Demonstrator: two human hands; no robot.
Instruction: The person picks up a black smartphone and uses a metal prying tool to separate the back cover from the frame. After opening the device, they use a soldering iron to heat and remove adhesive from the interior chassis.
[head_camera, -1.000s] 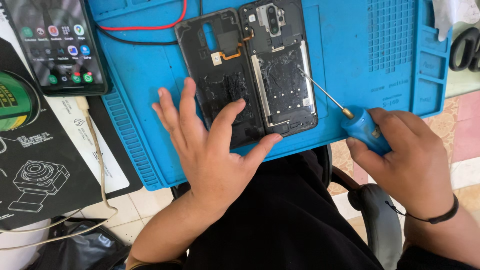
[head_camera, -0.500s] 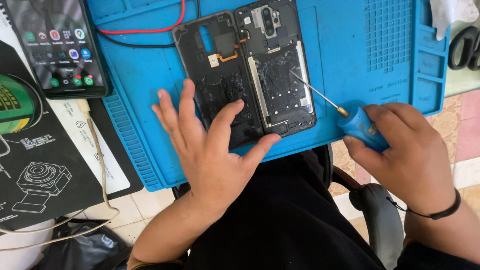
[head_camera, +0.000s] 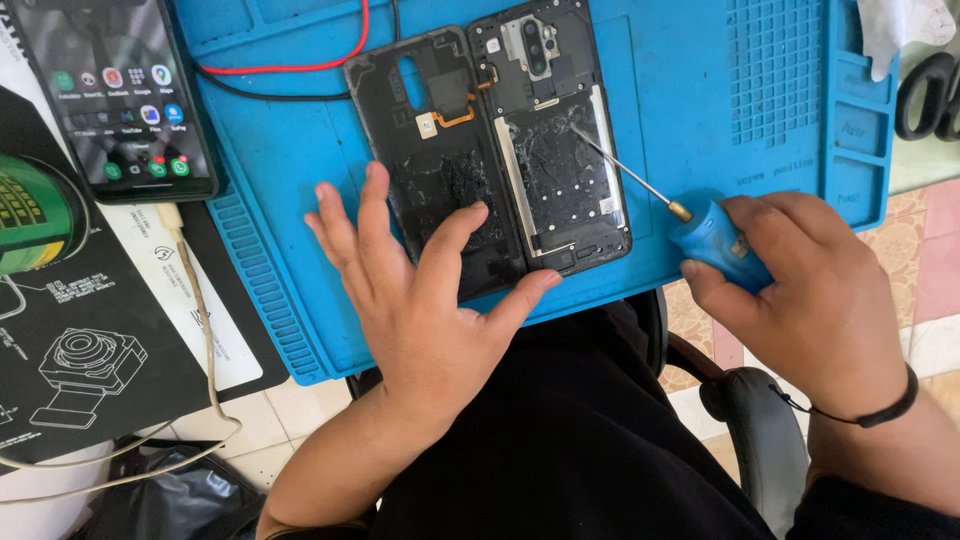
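An opened phone lies on a blue work mat (head_camera: 700, 110): its black back cover (head_camera: 425, 150) on the left, its body (head_camera: 560, 140) with bare circuitry on the right, joined by an orange flex strip. My left hand (head_camera: 420, 300) rests flat with spread fingers on the lower part of the back cover and holds nothing. My right hand (head_camera: 810, 290) grips a blue-handled screwdriver (head_camera: 715, 240). Its thin metal shaft points up and left, with the tip on the upper middle of the phone body.
A second phone (head_camera: 120, 90) with a lit screen lies at the upper left, a pale cable running down from it. Red and black wires (head_camera: 290, 75) cross the mat's top. Printed black sheets (head_camera: 80, 330) lie at left. A chair armrest (head_camera: 760, 430) is at lower right.
The screwdriver tip has slid up and left across the phone body, and my right hand has followed slightly. My left hand has stayed on the back cover.
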